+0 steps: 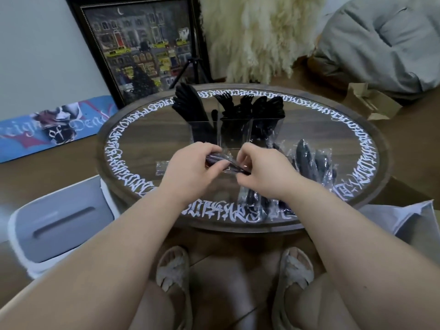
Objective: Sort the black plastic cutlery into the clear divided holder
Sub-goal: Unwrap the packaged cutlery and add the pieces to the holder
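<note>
A clear divided holder (234, 136) stands upright at the middle of the round table (147, 136). Black knives (188, 101) fill its left compartment, forks (234, 103) the middle one, spoons (267, 108) the right one. Just in front of it, my left hand (190, 170) and my right hand (260, 171) both pinch one black cutlery piece in a clear plastic wrapper (226, 161), held above the tabletop. More wrapped black cutlery (309, 160) lies on the table to the right and below my right wrist (254, 203). Which type the held piece is cannot be told.
A white-and-grey lidded bin (57, 225) stands on the floor at the left of the table. A framed picture (142, 48) leans on the wall behind. A torn cardboard box (371, 103) lies at the right. My sandalled feet (173, 267) are under the table's near edge.
</note>
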The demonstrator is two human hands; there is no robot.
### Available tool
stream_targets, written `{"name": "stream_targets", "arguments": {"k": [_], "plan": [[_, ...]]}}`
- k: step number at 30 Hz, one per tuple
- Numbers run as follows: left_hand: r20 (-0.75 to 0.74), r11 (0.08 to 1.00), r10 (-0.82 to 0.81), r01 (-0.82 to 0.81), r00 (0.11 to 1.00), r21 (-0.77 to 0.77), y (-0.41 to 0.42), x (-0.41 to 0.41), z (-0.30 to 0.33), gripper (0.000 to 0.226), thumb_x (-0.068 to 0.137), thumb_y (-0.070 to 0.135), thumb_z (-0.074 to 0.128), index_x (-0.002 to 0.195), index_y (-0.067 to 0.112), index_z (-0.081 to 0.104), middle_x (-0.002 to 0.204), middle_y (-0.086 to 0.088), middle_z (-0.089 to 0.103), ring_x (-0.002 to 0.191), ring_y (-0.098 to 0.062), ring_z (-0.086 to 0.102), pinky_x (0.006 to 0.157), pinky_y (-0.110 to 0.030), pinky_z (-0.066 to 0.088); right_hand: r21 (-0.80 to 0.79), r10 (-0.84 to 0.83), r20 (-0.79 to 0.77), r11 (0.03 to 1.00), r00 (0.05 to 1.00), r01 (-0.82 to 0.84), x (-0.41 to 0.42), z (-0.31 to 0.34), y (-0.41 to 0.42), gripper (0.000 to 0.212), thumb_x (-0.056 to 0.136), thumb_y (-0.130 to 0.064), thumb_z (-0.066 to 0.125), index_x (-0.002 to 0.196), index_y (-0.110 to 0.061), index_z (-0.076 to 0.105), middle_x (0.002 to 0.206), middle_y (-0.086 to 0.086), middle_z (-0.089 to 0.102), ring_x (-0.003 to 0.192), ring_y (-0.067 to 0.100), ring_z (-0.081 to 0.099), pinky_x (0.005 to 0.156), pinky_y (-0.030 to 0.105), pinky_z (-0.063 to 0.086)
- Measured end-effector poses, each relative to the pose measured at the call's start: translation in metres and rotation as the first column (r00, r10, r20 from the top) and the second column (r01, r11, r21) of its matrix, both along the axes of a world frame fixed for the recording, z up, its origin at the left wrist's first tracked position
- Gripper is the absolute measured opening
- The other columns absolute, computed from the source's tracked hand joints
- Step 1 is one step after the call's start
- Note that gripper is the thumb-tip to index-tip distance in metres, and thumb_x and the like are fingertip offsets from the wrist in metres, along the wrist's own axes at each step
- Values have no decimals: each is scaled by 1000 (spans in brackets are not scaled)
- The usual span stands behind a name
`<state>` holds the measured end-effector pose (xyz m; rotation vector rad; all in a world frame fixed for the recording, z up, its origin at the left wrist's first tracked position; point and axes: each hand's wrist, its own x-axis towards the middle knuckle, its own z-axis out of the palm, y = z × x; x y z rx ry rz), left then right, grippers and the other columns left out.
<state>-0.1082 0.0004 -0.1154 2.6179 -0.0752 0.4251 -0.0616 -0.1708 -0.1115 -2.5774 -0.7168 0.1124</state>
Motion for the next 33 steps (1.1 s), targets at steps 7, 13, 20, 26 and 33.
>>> {"name": "stream_targets", "arguments": {"k": [7,13,20,26,33], "plan": [[-61,984,177,-178,982,-11,40,-13,3,29,85,40,67,105,19,67,97,5,66,90,-12,58,79,-21,41,83,-29,-226,995,974,49,4,-1,15,18,82,-20,65,98,-24,59,95,-9,62,89,15,61,76,30,51],[-171,966,240,-217,956,139,66,-15,-9,39,83,52,63,110,24,63,123,3,52,115,-17,48,92,-32,41,195,13,-264,980,964,40,5,-8,30,23,85,-9,65,97,-29,61,88,-14,57,73,1,53,60,13,40],[-282,988,5,40,959,151,51,-10,-12,33,95,38,49,126,31,56,115,8,61,109,-15,55,95,-40,43,267,91,-224,963,970,-29,1,-13,51,22,83,-12,71,97,-27,63,97,-9,65,85,2,58,74,14,45],[-319,991,11,31,948,126,54,-4,-16,22,98,31,45,114,30,61,94,13,46,94,-13,51,88,-39,46,345,18,-327,933,945,101,8,-17,46,16,83,-9,67,93,-22,67,87,-4,68,83,13,65,83,32,55],[-324,992,-11,52,946,117,53,-5,-18,22,97,30,48,115,27,62,98,12,51,99,-15,55,88,-36,46,336,16,-323,937,946,99,10,-18,42,12,86,-13,66,92,-23,68,87,-6,69,83,10,65,81,27,53]]}}
